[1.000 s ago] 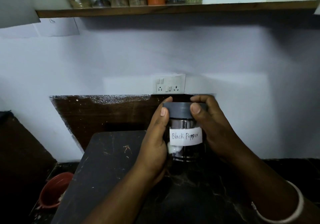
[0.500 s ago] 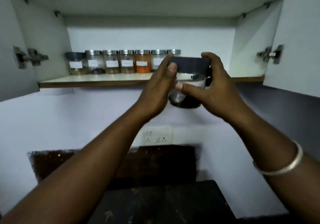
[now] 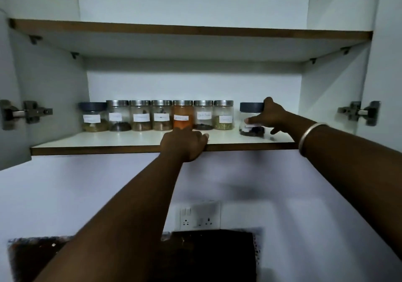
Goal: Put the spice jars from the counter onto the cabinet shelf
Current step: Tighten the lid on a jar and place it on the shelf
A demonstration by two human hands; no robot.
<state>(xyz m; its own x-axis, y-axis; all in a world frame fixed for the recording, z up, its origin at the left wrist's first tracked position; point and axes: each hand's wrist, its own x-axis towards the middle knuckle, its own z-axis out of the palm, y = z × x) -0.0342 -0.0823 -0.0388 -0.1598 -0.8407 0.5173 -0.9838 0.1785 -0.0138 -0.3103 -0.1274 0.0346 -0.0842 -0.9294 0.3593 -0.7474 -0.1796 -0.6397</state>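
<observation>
The rigid, smooth, probably light dark-lidded jar [image 3: 250,118] is gripped at lid and side by the right hand [image 3: 272,116] fingers [image 3: 253,120], while the left hand [image 3: 185,142] fingers are curled over the shelf [image 3: 97,144] edge.

The labels on the row of jars [image 3: 161,117] are too small and soft to read from here. The right hand [image 3: 269,116] covers most of the label and the right side of the dark-lidded jar [image 3: 250,118]. The left hand [image 3: 185,143] hides the foot of the orange jar [image 3: 183,115], and its fingertips curl out of sight. The cabinet doors run off both edges, and the counter below is only a dark blur.
</observation>
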